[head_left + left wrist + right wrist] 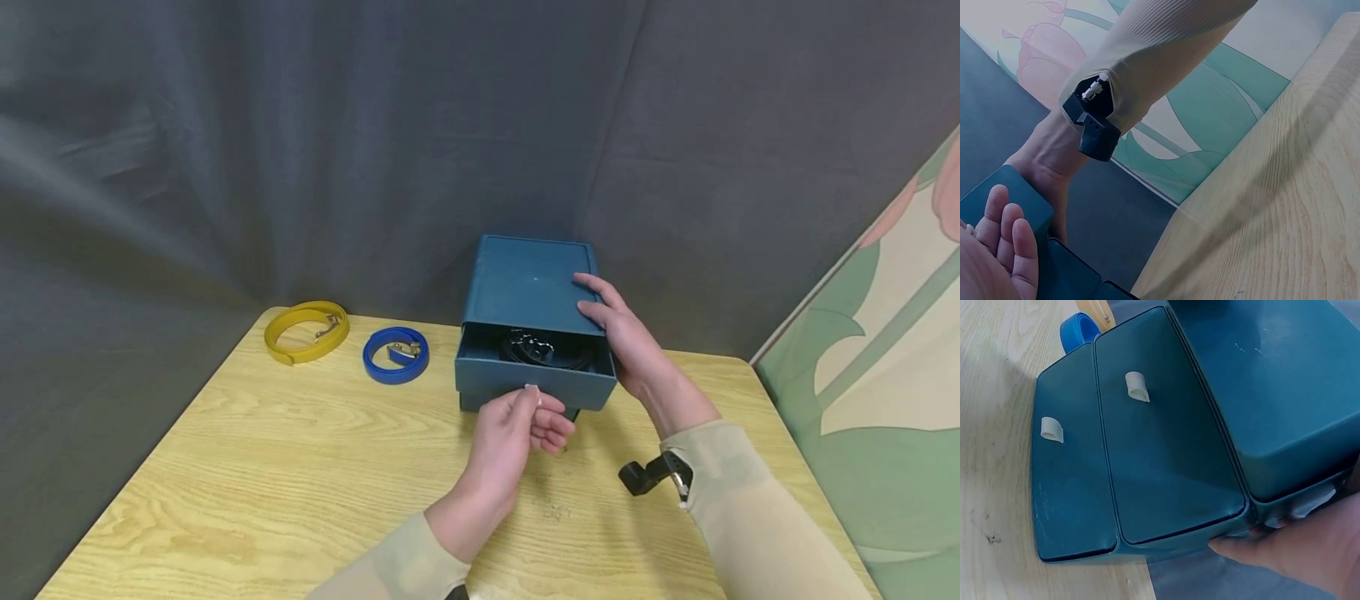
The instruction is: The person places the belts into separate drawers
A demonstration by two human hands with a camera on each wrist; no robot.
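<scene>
1. Two hands at work on a blue-teal drawer box (525, 287), which stands toward the back of the wood-grain counter (300, 467), a bit R of ctr.
2. L hand (510, 433): thumb + index pinching the white tab (532, 388) on the front of the top drawer (487, 375); other fingers loosely bent, tips up in L wrist view.
3. R hand (633, 346): laid on the box's R side, w/ two digits reaching over the top edge; rest of that hand partly hidden.
4. Top drawer sits partly out of the box, approx. facing the person. Inside: a coiled black strap (550, 360) w/ silver-colored metal bits, in shadow, details unclear.
5. Mid drawer (1166, 456) and btm drawer (1072, 475) flush w/ the box front, each w/ its own pale tab, per R wrist view.
6. L of box, on counter: blue strap (397, 377), coiled, metal buckle; farther L, yellow strap (307, 353), coiled, same sort of buckle. Both apart from box.
7. Bkgd: dark gray curtain (337, 150) behind; floral panel (892, 400) on R, green/pink/cream.
8. Person's sleeves (750, 500) beige; blk camera mount (660, 472) at R wrist.
</scene>
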